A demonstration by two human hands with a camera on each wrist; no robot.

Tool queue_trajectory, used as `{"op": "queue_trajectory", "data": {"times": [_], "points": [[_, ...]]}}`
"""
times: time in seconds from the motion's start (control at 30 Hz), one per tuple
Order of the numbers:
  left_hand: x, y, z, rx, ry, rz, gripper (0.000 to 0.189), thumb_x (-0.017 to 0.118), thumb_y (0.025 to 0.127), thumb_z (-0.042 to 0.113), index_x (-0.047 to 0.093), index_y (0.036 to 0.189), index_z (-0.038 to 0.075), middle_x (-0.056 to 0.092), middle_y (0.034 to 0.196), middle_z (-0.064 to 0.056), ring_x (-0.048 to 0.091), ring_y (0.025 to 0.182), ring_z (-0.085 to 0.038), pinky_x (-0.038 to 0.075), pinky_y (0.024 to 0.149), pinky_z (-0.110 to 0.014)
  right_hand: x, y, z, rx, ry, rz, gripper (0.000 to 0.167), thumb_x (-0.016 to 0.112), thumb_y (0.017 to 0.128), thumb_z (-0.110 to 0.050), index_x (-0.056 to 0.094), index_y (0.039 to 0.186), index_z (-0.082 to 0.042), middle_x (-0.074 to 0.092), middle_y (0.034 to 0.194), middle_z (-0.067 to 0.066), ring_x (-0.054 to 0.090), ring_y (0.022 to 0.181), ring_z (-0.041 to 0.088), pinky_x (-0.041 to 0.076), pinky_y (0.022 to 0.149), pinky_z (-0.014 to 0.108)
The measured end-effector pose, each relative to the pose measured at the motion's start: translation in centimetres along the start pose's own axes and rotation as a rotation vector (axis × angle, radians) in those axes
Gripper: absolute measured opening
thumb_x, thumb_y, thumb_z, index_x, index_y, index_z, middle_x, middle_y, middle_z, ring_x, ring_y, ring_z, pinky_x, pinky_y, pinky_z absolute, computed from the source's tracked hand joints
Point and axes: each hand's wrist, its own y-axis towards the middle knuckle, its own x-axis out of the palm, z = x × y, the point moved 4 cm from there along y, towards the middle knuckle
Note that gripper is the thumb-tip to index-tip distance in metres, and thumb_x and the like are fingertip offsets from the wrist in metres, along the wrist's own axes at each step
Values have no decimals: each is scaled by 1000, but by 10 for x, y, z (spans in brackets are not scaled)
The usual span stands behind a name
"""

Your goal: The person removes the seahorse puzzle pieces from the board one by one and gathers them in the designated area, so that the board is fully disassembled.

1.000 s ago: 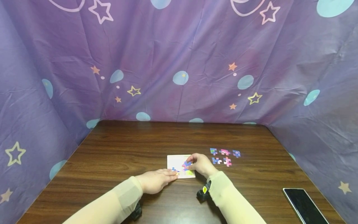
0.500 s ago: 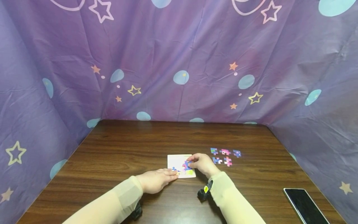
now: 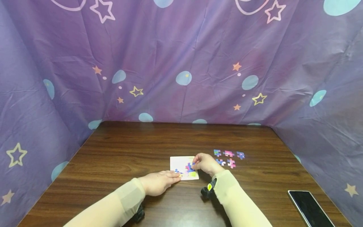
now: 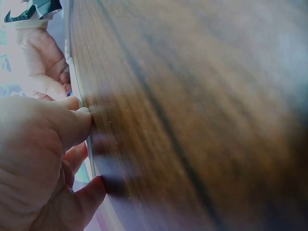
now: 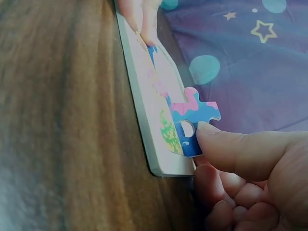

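A white puzzle board (image 3: 176, 162) lies on the table with some pieces fitted along its near edge. My right hand (image 3: 206, 164) is at the board's right side. In the right wrist view its thumb lies on a blue and pink jigsaw piece (image 5: 191, 114), pinching its edge; the piece stands slightly raised above the board beside a yellow-green fitted piece (image 5: 168, 132). My left hand (image 3: 160, 183) rests with straight fingers on the board's near left corner. Close up in the left wrist view, the left hand's fingertips (image 4: 98, 185) touch the board's edge.
Several loose jigsaw pieces (image 3: 228, 154) lie in two rows to the right of the board, one partly behind my right hand. A phone (image 3: 311, 209) lies at the table's right front. A purple patterned curtain (image 3: 158, 56) surrounds the brown table (image 3: 113, 151).
My right hand's fingers have shifted slightly right, and more of the blue and pink jigsaw piece shows on the board. The left hand has stayed in place.
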Motion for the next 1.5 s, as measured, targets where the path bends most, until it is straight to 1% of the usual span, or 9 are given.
{"op": "queue_trajectory", "data": {"times": [0.13, 0.23, 0.33, 0.4, 0.6, 1.0, 1.27, 1.4, 1.5], "points": [[1, 0, 0, -1, -8, -5, 42, 45, 100, 11, 49, 142, 12, 44, 148, -3, 39, 137, -17, 30, 114, -32, -1, -1, -1, -4, 17, -19, 18, 76, 70, 4, 62, 79, -1, 56, 69, 0, 51, 67, 14, 42, 64, 26], [2, 0, -1, 4, -5, -3, 42, 45, 100, 11, 49, 142, 12, 44, 148, -3, 39, 136, -18, 30, 114, -32, -1, -2, 0, 5, 38, -29, 14, 75, 73, 4, 67, 84, 0, 62, 74, 1, 55, 72, 14, 45, 69, 27], [2, 0, -1, 8, -3, 0, 42, 46, 100, 11, 49, 142, 12, 44, 148, -3, 39, 136, -18, 30, 114, -32, -1, -2, 1, 15, 56, -25, 16, 74, 75, 3, 70, 90, 1, 67, 79, 2, 58, 77, 14, 48, 75, 28], [2, 1, -1, 8, 2, 1, 43, 46, 100, 11, 49, 142, 12, 44, 148, -3, 39, 136, -18, 30, 114, -32, 0, -2, 1, 14, 65, -11, 18, 74, 74, 3, 70, 91, 2, 66, 78, 3, 58, 75, 14, 48, 73, 28], [2, 1, -1, 4, 5, -2, 43, 47, 99, 11, 49, 142, 12, 44, 148, -3, 39, 136, -17, 30, 114, -31, 1, -1, 2, 3, 68, 33, 18, 75, 71, 6, 62, 82, 1, 58, 69, 3, 53, 64, 14, 45, 62, 26], [-2, -2, 0, 30, -32, 10, 41, 44, 100, 12, 49, 141, 10, 45, 147, -6, 40, 136, -20, 31, 113, -33, 0, -1, 4, -2, 85, 15, 16, 74, 72, 6, 62, 81, -1, 59, 70, 3, 55, 66, 15, 47, 64, 27], [-2, 0, 1, -1, -45, -10, 42, 44, 101, 12, 49, 142, 12, 43, 148, -4, 38, 137, -19, 30, 114, -33, 0, -3, 2, -9, 67, 25, 17, 73, 71, 6, 61, 81, 0, 57, 69, 2, 52, 65, 14, 44, 61, 25], [-3, 1, 2, -11, -48, -15, 42, 47, 100, 12, 49, 142, 12, 43, 148, -4, 38, 137, -19, 30, 114, -34, 1, -4, 2, -25, 55, 39, 18, 73, 72, 7, 60, 81, 0, 56, 70, 3, 51, 65, 14, 44, 61, 25], [-4, 2, 1, -40, -58, -34, 43, 50, 99, 13, 50, 142, 14, 44, 148, -2, 39, 137, -19, 31, 114, -35, 2, -5, 1, -37, 43, 37, 18, 73, 72, 6, 60, 82, -1, 56, 70, 2, 52, 66, 14, 45, 61, 25]]}}
